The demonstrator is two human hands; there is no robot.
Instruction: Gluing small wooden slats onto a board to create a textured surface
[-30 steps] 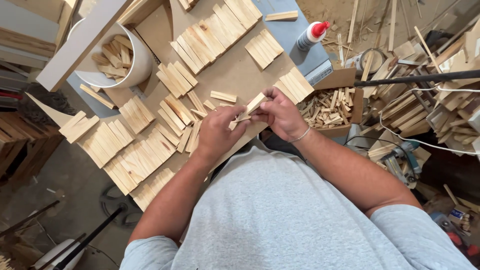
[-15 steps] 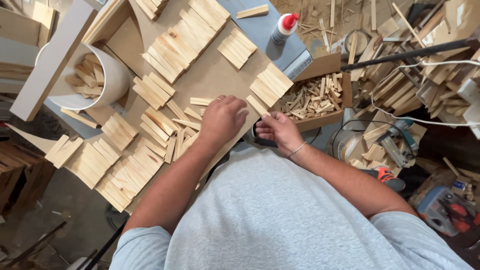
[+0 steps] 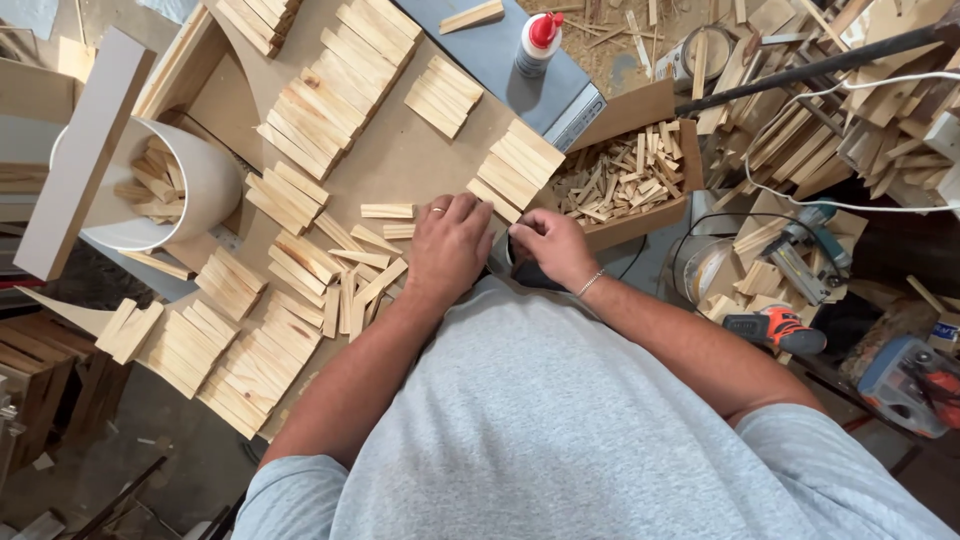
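The left hand (image 3: 449, 250) lies flat, palm down, fingers spread over loose wood slats (image 3: 352, 285) on the worktop (image 3: 400, 160). The right hand (image 3: 552, 245) curls just beside it at the worktop's edge; its grip is hidden

Top centre, on a grey panel: a white glue bottle (image 3: 537, 44) with a red cap, lying tilted, and a lone wooden slat (image 3: 472, 16) just beside. Right of the counter (image 3: 400, 160), a cardboard box (image 3: 640, 215) heaped with short wood offcuts. Far left, a white bucket (image 3: 205, 185) (part-filled with more wooden pieces), a long pale board (image 3: 85, 150) laid across its rim. Lower right, among scrap wood: an orange and black power tool (image 3: 775, 328), a blue and red one (image 3: 915, 385) at the edge, a white cable (image 3: 850, 205) looping above.
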